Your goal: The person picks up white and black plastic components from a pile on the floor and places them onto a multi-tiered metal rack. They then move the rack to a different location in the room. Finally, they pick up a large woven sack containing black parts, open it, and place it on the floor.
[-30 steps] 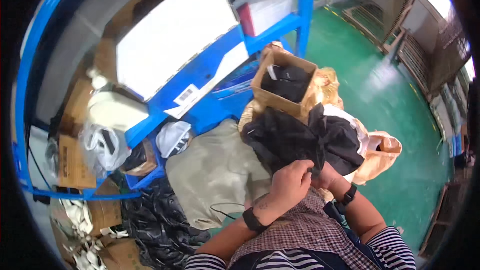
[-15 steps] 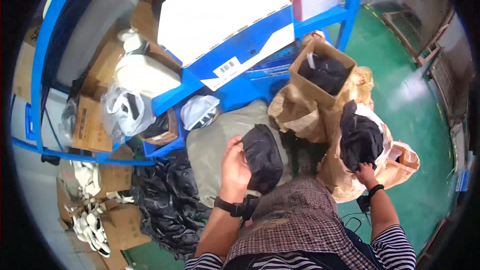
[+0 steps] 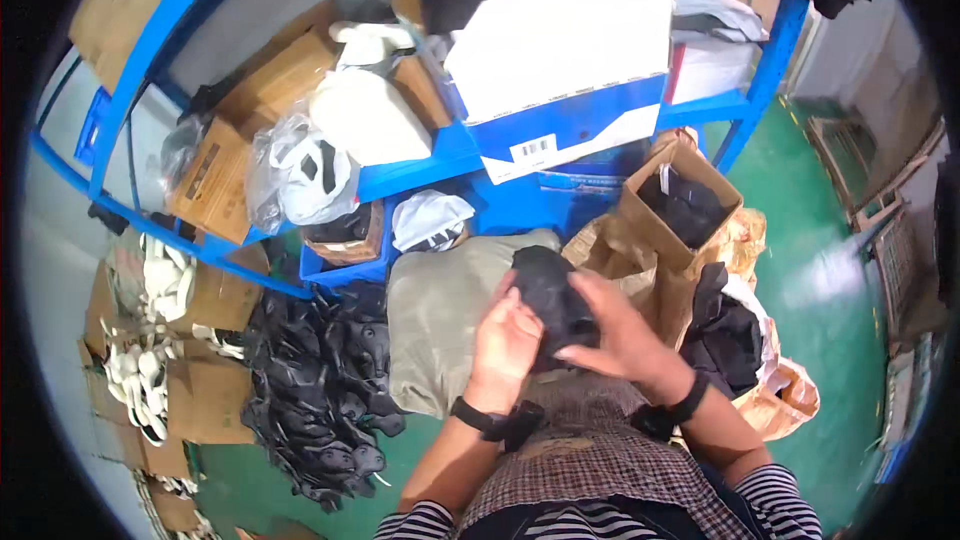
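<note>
My left hand (image 3: 507, 337) holds a rounded black cloth piece (image 3: 547, 285) from its left side, fingers curled against the fabric. On the other side my right hand (image 3: 622, 333) grips the same piece, fingers on its right edge and thumb below. Both hands are in front of my checked apron (image 3: 560, 450), over the edge of a large grey-green stuffed sack (image 3: 435, 310). To the right, a brown paper bag (image 3: 783, 402) stands open with black cloth (image 3: 722, 345) inside its white-lined mouth.
A cardboard box (image 3: 640, 210) with black cloth stands beyond the paper bag. A blue shelf (image 3: 400, 180) carries a white and blue carton (image 3: 570, 50) and a plastic bag (image 3: 300, 170). Bundled black pieces (image 3: 320, 390) hang at left, near white pieces (image 3: 140, 375) in cartons.
My right hand has left the black cloth in the paper bag and come left onto the black piece in my left hand. The whole view has shifted, showing more of the shelf.
</note>
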Tool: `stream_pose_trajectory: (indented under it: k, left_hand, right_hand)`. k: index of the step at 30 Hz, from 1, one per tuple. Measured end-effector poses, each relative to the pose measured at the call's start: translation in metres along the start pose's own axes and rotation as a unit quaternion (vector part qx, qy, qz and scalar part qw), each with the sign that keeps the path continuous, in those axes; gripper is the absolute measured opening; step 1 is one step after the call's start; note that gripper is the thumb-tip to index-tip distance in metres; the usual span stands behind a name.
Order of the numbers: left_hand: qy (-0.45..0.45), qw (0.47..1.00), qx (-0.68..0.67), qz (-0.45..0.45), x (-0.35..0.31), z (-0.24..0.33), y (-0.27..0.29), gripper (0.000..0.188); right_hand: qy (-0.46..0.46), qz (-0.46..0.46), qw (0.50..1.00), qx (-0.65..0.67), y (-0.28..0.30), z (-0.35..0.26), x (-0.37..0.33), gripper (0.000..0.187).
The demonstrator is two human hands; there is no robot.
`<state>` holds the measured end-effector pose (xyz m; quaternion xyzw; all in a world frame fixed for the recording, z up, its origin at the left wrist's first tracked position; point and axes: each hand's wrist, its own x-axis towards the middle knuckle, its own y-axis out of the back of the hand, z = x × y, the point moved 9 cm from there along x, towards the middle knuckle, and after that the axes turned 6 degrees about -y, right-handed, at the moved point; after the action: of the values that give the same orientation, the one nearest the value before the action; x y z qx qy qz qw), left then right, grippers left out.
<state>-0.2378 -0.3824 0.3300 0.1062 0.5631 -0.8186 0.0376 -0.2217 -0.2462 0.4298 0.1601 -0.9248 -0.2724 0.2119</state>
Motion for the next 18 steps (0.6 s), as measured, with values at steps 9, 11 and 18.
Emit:
stream_pose_trajectory:
  k: [9, 11, 18]
  left_hand:
    - [-0.165, 0.855, 0.479, -0.111, -0.077, 0.104, -0.078, 0.064]
    - [-0.312, 0.586, 0.746, -0.048, -0.102, 0.148, -0.112, 0.064]
    - [-0.316, 0.397, 0.860, 0.046, -0.132, 0.203, -0.086, 0.038]
  right_hand:
    - [0.005, 0.085, 0.987, 0.139, -0.038, -0.037, 0.066, 0.039]
    - [-0.016, 0.049, 0.982, 0.181, -0.039, -0.055, 0.076, 0.031]
    - [-0.224, -0.250, 0.831, 0.444, -0.106, -0.085, 0.052, 0.033]
